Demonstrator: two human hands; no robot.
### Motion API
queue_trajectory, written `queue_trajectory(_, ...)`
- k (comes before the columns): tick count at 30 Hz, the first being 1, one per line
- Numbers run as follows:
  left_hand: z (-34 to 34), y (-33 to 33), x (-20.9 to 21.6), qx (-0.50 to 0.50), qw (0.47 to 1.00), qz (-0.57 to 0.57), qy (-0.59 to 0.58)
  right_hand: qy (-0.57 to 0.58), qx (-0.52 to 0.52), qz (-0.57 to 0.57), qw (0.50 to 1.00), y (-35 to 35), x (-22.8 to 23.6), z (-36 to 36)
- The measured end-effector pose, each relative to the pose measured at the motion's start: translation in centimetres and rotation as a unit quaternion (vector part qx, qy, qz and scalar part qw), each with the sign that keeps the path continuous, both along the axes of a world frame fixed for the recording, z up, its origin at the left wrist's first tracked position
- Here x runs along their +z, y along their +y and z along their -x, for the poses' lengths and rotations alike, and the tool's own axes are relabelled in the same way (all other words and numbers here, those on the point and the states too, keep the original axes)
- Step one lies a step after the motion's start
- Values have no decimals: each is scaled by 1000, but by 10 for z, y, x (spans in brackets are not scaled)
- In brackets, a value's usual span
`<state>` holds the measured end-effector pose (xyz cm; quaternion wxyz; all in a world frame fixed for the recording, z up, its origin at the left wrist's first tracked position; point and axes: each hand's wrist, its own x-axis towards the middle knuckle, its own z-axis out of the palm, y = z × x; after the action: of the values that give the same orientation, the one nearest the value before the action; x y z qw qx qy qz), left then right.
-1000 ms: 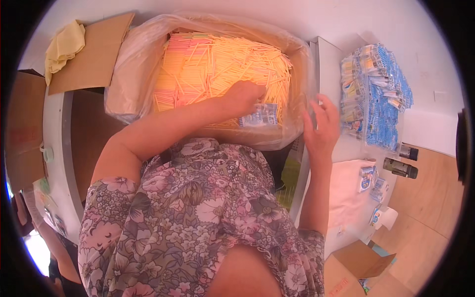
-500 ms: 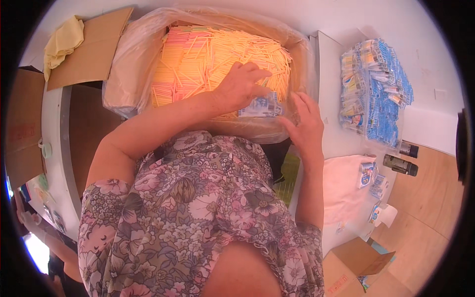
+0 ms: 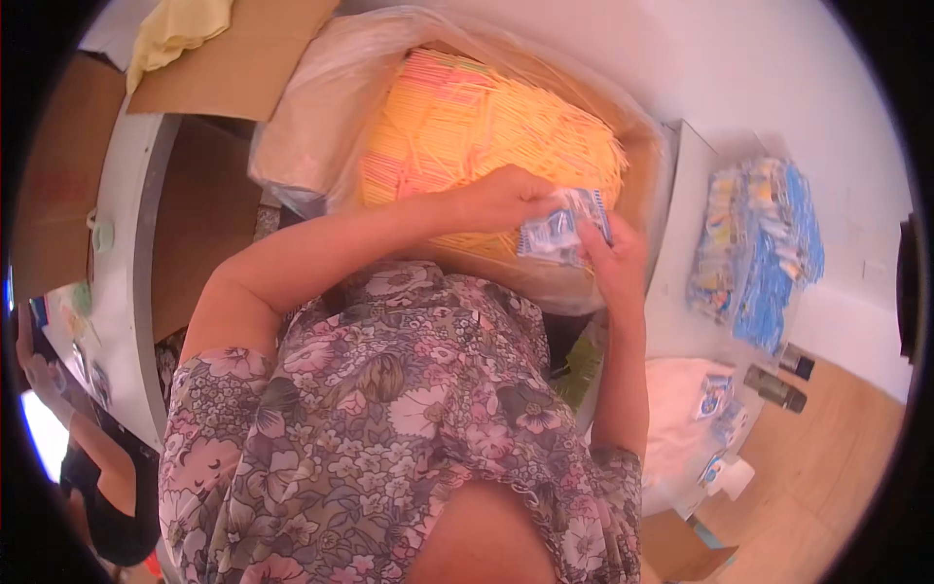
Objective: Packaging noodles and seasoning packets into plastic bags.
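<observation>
Over the near right side of a lined carton, a small blue-and-clear plastic packet is held between my two hands. My left hand pinches its upper left edge with the fingertips. From the right, my right hand grips it, thumb lying across the face and fingers hidden behind. Many thin yellow, orange and pink sticks fill the carton, the pink ones mostly at the far left. A clear plastic liner drapes over the carton's sides. What the packet contains is too blurred to tell.
A clear bin of blue packets stands at right. Nearer lie a pink cloth, dark cylinders and an open carton. Far left are a cardboard flap and a yellow cloth. Another person's arm shows at lower left.
The packet has come up from the carton's near right edge and turned tilted. My right hand, open beside it before, now grips it together with my left. The whole view has shifted.
</observation>
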<state>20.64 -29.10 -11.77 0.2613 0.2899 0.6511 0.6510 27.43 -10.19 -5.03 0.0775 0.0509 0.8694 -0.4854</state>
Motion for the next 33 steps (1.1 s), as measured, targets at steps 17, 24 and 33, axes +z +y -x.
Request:
queue_trajectory(17,40,-84,-5,317,932,-160,-68,8,164,-83,983,-15,-59,110)
queue_trajectory(24,59,-82,-7,382,879,-277,-62,101,315,-134,934,-72,-65,127)
queue_trajectory(33,71,-96,-9,379,876,-289,-74,59,392,-348,850,-121,-81,143)
